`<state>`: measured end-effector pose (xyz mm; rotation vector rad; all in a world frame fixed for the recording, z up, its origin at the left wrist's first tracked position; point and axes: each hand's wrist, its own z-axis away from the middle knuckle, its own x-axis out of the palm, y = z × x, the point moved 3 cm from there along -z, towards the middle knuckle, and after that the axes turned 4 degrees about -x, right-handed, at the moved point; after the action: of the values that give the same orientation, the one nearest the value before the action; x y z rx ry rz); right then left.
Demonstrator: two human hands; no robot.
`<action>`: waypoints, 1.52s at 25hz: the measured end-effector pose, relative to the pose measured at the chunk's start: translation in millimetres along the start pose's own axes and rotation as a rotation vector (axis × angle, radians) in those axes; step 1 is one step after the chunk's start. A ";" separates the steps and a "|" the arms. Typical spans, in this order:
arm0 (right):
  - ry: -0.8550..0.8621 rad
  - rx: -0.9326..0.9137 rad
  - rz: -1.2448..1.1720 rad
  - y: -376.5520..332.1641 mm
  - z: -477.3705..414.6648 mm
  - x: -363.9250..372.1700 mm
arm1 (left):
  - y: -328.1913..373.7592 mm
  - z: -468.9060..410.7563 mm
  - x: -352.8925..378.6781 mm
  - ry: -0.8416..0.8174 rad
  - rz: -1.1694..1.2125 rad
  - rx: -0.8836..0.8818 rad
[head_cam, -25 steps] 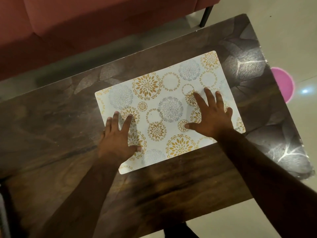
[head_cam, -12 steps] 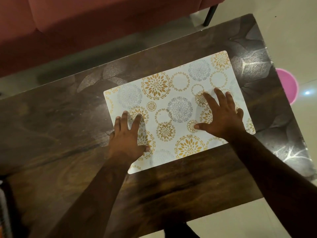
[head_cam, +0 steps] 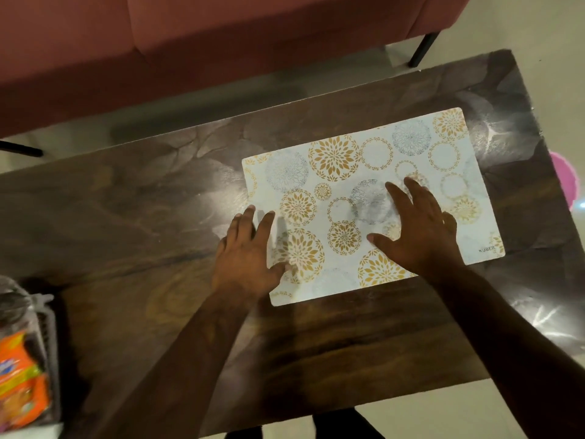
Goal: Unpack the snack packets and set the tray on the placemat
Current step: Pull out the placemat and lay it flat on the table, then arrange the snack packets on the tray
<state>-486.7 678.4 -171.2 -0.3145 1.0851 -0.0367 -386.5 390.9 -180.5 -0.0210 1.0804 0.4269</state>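
A white placemat (head_cam: 373,172) with gold and grey flower circles lies flat on the dark wooden table (head_cam: 158,223). My left hand (head_cam: 250,255) rests open over the mat's near left corner, fingers spread. Over the mat's middle right, my right hand (head_cam: 414,232) is also open with spread fingers and holds nothing. At the far left edge a grey slatted tray or basket (head_cam: 47,337) holds an orange snack packet (head_cam: 20,378); both are only partly in view.
A red sofa (head_cam: 221,42) stands beyond the table's far edge, with a black leg (head_cam: 422,50) at the right. A pink round object (head_cam: 566,179) sits on the floor to the right. Pale floor shows in front of the table.
The view has swung left, so the mat now sits toward the right and the tray with the orange packet has come into view. My right hand has slid left toward the mat's middle.
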 end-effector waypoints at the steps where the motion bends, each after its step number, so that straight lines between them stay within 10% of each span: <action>1: -0.005 -0.018 0.007 -14.3 4.3 1.2 | -9.0 6.3 -4.2 0.002 0.007 -0.011; 12: -0.093 -0.215 0.009 -239.9 77.6 59.1 | -191.6 122.7 -49.8 0.040 0.246 -0.144; 24: -0.533 -0.052 -0.602 -495.9 156.5 202.3 | -511.5 281.2 -75.6 0.690 0.708 -0.492; 28: -0.623 0.057 -0.708 -533.8 163.7 242.3 | -593.9 287.0 -20.8 0.444 0.897 -0.795; 32: -0.633 0.129 -0.815 -550.4 162.6 263.0 | -597.2 268.5 11.7 0.040 0.973 -0.625; 38: -0.641 0.238 -0.904 -557.6 165.4 276.3 | -592.3 252.0 19.8 0.012 0.993 -0.576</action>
<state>-143.1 134.1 -188.8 -0.5334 0.2327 -0.8115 41.0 -90.6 -188.9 0.0063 0.8871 1.6238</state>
